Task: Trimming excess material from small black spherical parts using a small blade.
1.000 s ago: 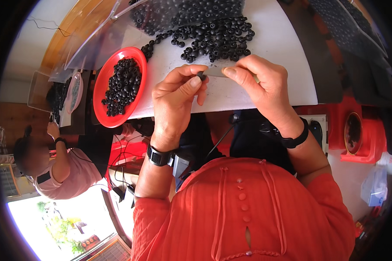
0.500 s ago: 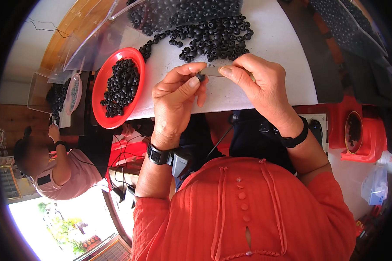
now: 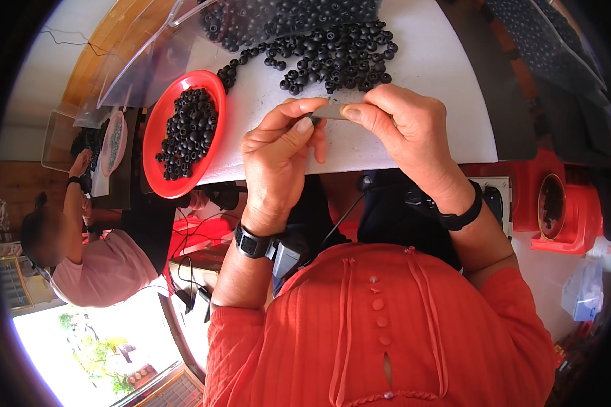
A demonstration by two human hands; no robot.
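Note:
Over the white tabletop (image 3: 441,88), my left hand (image 3: 275,152) pinches one small black round piece (image 3: 314,119) between thumb and fingertips, which mostly cover it. My right hand (image 3: 411,125) grips a thin flat metal blade (image 3: 331,112). The blade's far end reaches the black piece at the left fingertips. Beyond my hands lies a loose heap of black round pieces (image 3: 343,57), many with a hole in them. Left of my left hand, a red plate (image 3: 155,139) holds a pile of similar black pieces (image 3: 195,129) and overhangs the table's near edge.
A clear plastic bin (image 3: 288,17) with more black pieces stands at the back of the table. At the far left a co-worker in a pink shirt (image 3: 108,268) reaches toward black pieces beside a pink plate (image 3: 115,142). Red stools (image 3: 570,217) stand to the right.
My left hand has shifted very slightly to the right, still pinching the black piece against the blade. The co-worker's arm has reached farther over the black pieces.

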